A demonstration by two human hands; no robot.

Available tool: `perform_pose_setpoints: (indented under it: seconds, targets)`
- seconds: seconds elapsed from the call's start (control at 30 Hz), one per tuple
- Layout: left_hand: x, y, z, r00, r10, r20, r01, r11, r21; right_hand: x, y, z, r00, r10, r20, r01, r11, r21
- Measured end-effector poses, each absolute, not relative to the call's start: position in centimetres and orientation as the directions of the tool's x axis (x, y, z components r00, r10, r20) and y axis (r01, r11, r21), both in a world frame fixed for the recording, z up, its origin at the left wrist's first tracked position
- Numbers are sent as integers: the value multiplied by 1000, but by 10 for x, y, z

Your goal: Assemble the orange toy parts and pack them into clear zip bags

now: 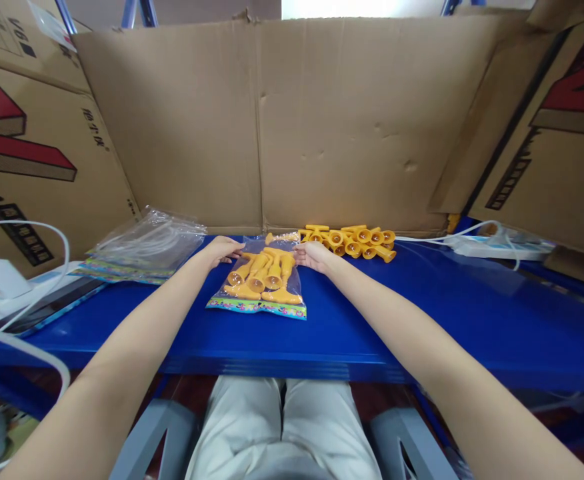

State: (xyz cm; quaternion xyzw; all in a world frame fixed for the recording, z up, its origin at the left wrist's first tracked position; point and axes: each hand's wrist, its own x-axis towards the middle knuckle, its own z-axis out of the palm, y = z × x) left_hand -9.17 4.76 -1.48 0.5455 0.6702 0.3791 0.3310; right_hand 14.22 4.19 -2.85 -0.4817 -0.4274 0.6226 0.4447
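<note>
A clear plastic bag (258, 307) with a colourful printed strip along its near edge lies on the blue table (452, 313). Several yellow horn-shaped plastic pieces (265, 267) are inside it. My left hand (226, 249) is closed on the bag's upper left edge, its fingers partly hidden. At the upper right edge, my right hand (312, 256) pinches the plastic. Just behind and right of that hand is a pile of loose yellow pieces (355, 241). Flat empty bags (147, 247) are stacked to the left.
Cardboard panels (352, 120) stand along the back and both sides. A white power strip (507, 248) with cables lies at the right. Another strip with a plugged-in charger (2, 277) and a dark flat device (57, 303) are at the left.
</note>
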Motion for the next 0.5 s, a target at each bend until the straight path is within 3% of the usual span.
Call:
perform_pose_setpoints:
  seconds: [0.3, 0.5]
  targets:
    - [-91, 69, -14, -194, 978, -77, 496, 166, 852, 140, 38, -28, -122, 979, -165, -123, -180, -976]
    - [-97, 73, -22, -121, 990, -72, 290, 105, 951, 143, 39, -27, -135, 977, -162, -144, -181, -973]
